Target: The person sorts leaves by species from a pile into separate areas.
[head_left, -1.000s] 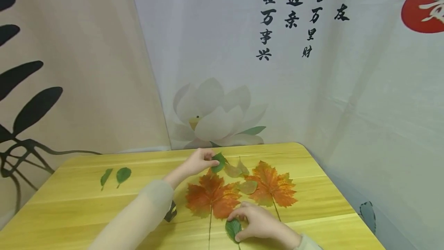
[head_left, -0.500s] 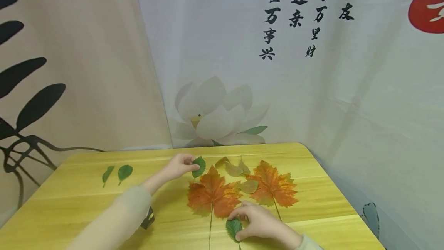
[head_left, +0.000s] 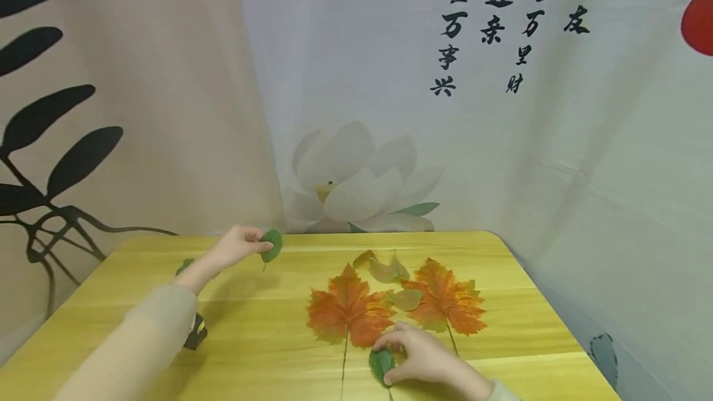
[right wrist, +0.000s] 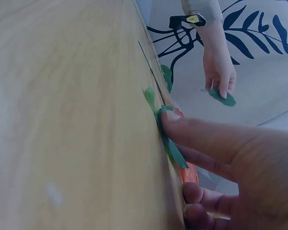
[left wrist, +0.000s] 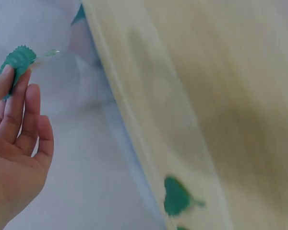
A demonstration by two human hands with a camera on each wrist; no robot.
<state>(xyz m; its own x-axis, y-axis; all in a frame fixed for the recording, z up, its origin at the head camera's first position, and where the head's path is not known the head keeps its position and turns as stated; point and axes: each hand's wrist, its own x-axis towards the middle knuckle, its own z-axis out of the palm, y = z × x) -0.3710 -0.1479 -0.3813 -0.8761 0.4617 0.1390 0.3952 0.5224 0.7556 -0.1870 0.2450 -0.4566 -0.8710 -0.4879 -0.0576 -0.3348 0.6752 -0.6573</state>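
Observation:
My left hand (head_left: 236, 247) pinches a serrated green leaf (head_left: 272, 245) between thumb and fingers, raised over the table's far left part. In the left wrist view, that leaf (left wrist: 19, 61) shows its short pale stem. Near the front, my right hand (head_left: 426, 357) holds another green leaf (head_left: 381, 365) by its edge, low at the tabletop. Just beyond it lie two orange maple leaves, one to the left (head_left: 350, 309) and one to the right (head_left: 447, 301). A yellowish leaf (head_left: 406, 299) lies between them, with several more yellowish-green leaves (head_left: 383, 270) behind.
The yellow wood-grain table (head_left: 267, 333) ends at a printed cloth backdrop (head_left: 356, 79). A green leaf (head_left: 184, 265) at the far left is partly hidden by my left forearm. In the left wrist view, a green leaf (left wrist: 176, 196) lies near the table edge.
My left hand has moved left and up with its green leaf, away from the orange maple leaves. My right hand keeps its hold with little movement. The head view has shifted slightly left.

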